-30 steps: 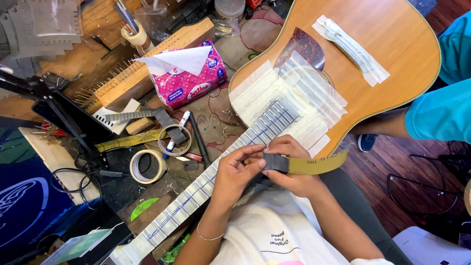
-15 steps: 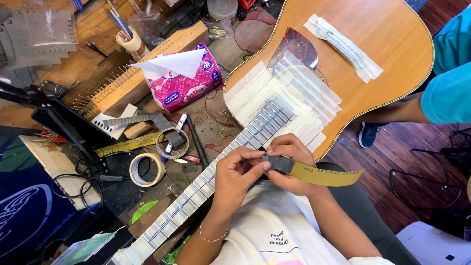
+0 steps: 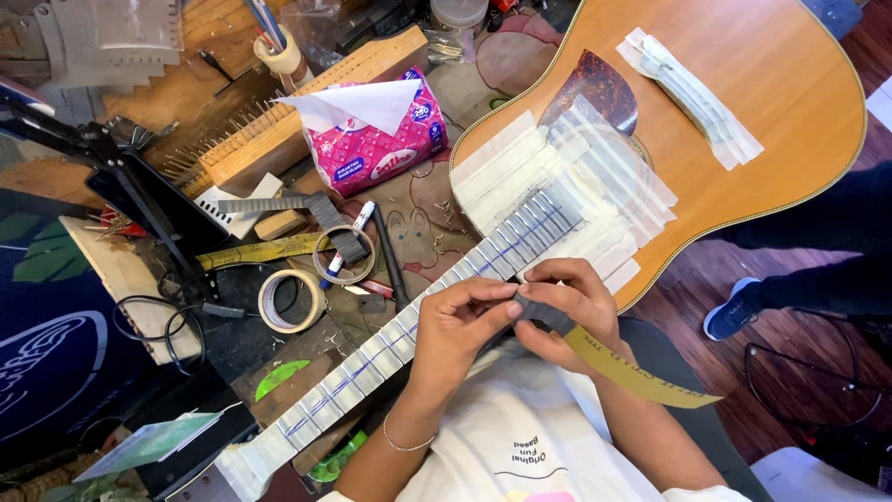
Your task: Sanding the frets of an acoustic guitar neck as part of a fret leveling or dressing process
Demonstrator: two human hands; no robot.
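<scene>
Nearest the viewer, both hands meet just above the person's white shirt: the left hand has thumb and forefinger pinched closed on the dark end of a small grey block wrapped with a yellow-backed strip of sandpaper, and the right hand is curled shut around the same block from the other side, the loose tail of the strip trailing down to the right over the forearm. To do this wrapping well, I would judge that the strip should be pulled taut and square across the block's face, with no crease at the edges, before it goes to the masked guitar neck lying just beyond the fingers. Against the frame half a second back, the strip's tail hangs more steeply downward instead of lying nearly level, and the hands sit a little nearer to the fretboard, the grip otherwise alike; the blue-sleeved arm seen at the far right then is gone, with a dark trouser leg and a blue shoe there instead. Farther left lie a roll of masking tape and a pink tissue pack, and farthest off the guitar body with white tape strips.
</scene>
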